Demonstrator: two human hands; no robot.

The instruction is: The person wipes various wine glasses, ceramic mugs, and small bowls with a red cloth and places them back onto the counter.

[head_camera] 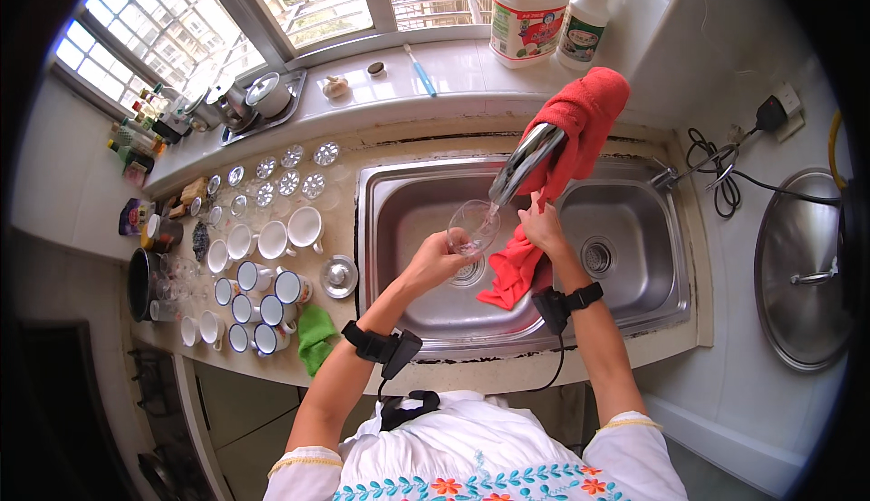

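My left hand [438, 256] grips a clear glass bowl or cup [474, 228] over the left basin of the stainless steel sink [414, 195]. Its rim is tilted up beneath the chrome faucet spout [523, 164], and water seems to run into it. A red towel [583, 117] is wrapped around the faucet. My right hand [542, 226] is raised behind the spout, fingertips at the hanging end of this towel. Right below that hand, a red cloth [510, 270] drapes over the basin's side; whether the fingers hold it is hidden.
White mugs [306, 228], blue-rimmed enamel mugs [272, 311] and upturned glasses [289, 181] crowd the left counter. A glass lid [338, 276] and green cloth [316, 338] lie by the sink. Detergent bottles [529, 18] stand on the sill. A large pot lid [802, 270] is at right.
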